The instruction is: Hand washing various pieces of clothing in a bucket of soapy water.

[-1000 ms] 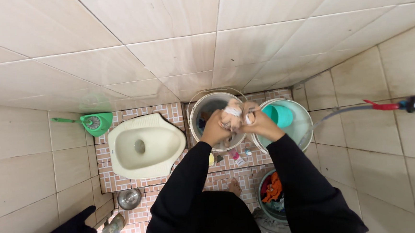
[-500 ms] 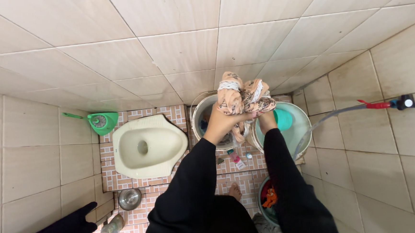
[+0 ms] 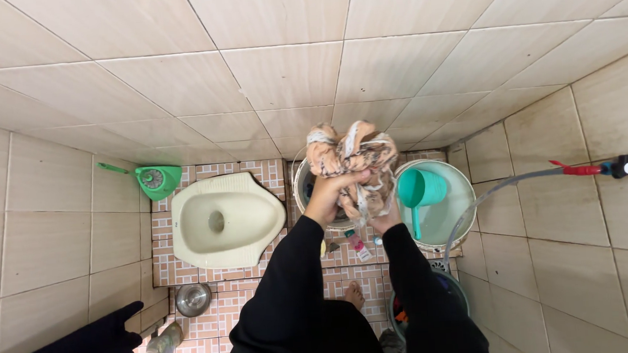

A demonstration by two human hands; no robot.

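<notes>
A wet peach patterned cloth (image 3: 349, 160) is bunched up above a white bucket (image 3: 302, 188). My left hand (image 3: 327, 195) grips the cloth at its upper part, fingers wrapped around it. My right hand (image 3: 384, 221) holds the lower hanging part and is mostly hidden behind the fabric. Both arms wear black sleeves. To the right stands a second white bucket (image 3: 460, 189) with water and a teal scoop (image 3: 418, 189) in it.
A cream squat toilet (image 3: 218, 220) lies to the left, a green brush holder (image 3: 156, 180) behind it. A grey hose (image 3: 503, 185) runs from a wall tap (image 3: 622, 167) into the right bucket. A steel bowl (image 3: 193, 299), a bottle (image 3: 164, 343) and a basin with clothes (image 3: 402, 316) sit on the floor.
The cloth has been lifted out of the left bucket and raised. My right hand slid lower along the hanging part, and the cloth shifted slightly left.
</notes>
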